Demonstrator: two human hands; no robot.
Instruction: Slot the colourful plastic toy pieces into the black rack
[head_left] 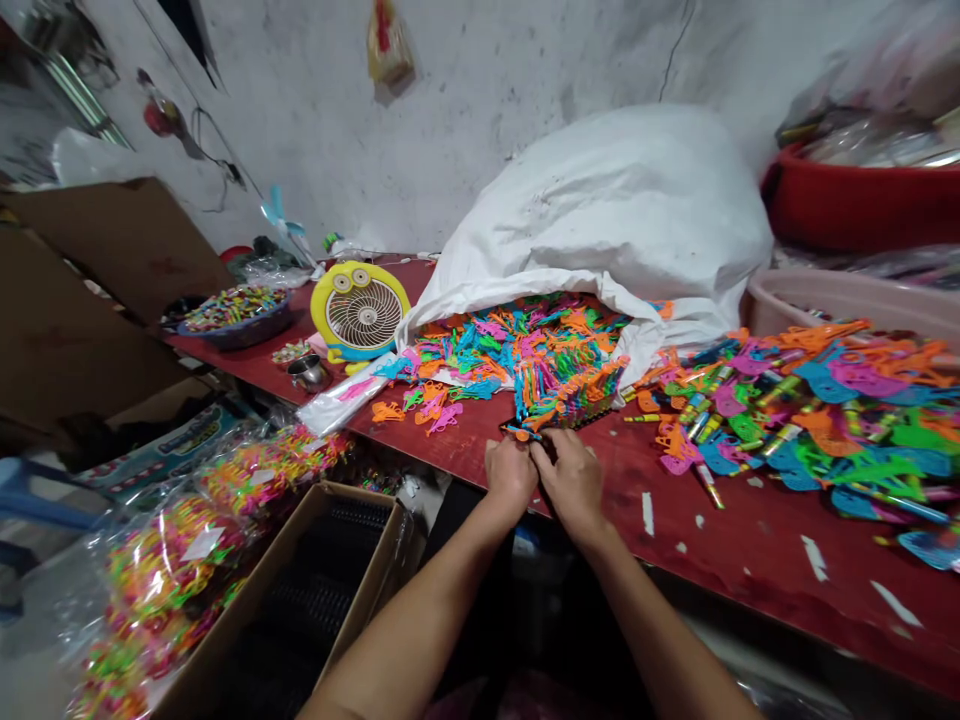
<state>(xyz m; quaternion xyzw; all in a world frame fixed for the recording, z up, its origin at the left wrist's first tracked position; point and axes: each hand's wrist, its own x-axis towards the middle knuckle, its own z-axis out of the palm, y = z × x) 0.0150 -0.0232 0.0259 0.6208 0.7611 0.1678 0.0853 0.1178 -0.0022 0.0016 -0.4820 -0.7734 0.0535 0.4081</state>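
Note:
Close together at the table's front edge, my left hand [511, 474] and my right hand [573, 478] are both closed, with fingers curled inward. Whatever lies between the fingers is too small and covered to make out. Just past the fingertips is the near end of a dark rack [600, 408]. Upright rows of small coloured plastic pieces [574, 380] stand packed in it. Behind, more loose plastic pieces [480, 345] in orange, blue, green and pink spill from the mouth of a big white sack [622, 200].
Coloured pieces with shiny tubes [810, 400] are heaped at the right of the red table [637, 510]. A yellow fan [361, 310], a metal cup [307, 372] and a basin [240, 325] stand left. Below are an open carton [360, 492] of black parts and filled clear bags [176, 555].

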